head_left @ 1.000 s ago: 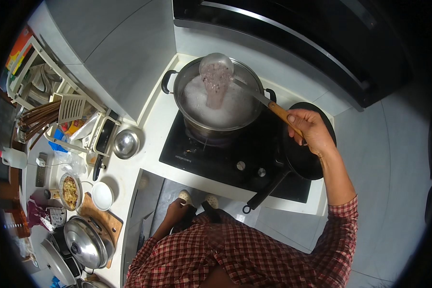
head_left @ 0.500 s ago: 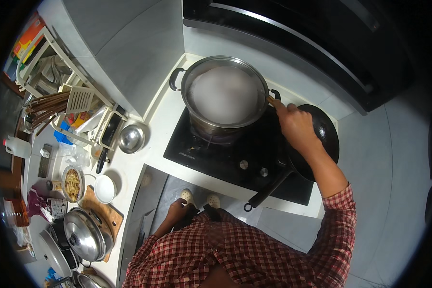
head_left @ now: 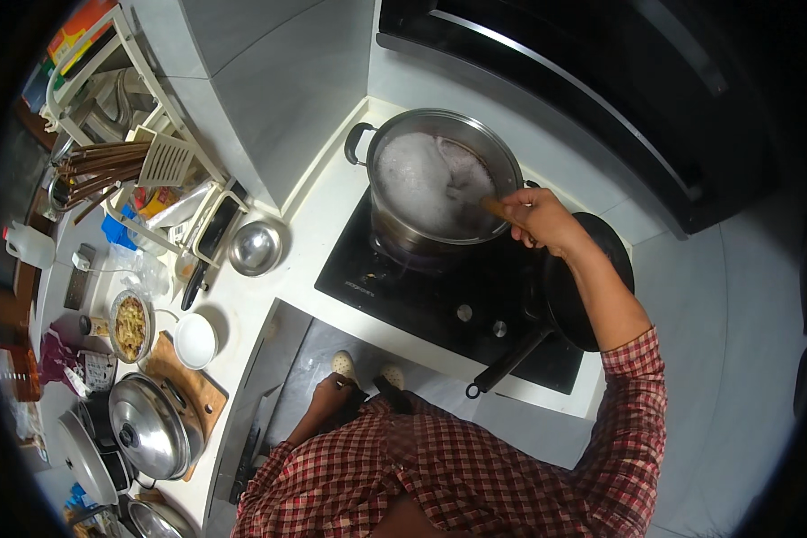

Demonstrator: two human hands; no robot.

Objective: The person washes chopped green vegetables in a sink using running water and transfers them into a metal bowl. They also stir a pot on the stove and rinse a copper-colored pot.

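A large steel pot (head_left: 387, 193) with dark side handles stands at the back of the black cooktop (head_left: 394, 291), full of white foamy liquid (head_left: 412, 179) and dark along part of its far right side. At its right rim, my right hand (head_left: 542, 222) is closed round the wooden handle (head_left: 496, 208) of a utensil. Its lower end goes into the foam and is hidden. My left hand (head_left: 330, 401) hangs low by my waist with its fingers curled, near something black; what it holds, if anything, I cannot make out.
A black wok (head_left: 587, 278) sits right of the pot, its handle reaching toward me. Along the left counter are a steel bowl (head_left: 255, 248), a white bowl (head_left: 195, 342), a dish of food (head_left: 130, 327), a lidded steel pan (head_left: 148, 426) and a rack of chopsticks (head_left: 103, 170).
My right hand has turned and moved slightly down, and the wooden handle now reaches over the foam. The foam has parted, baring darker liquid. The whole view has shifted a little.
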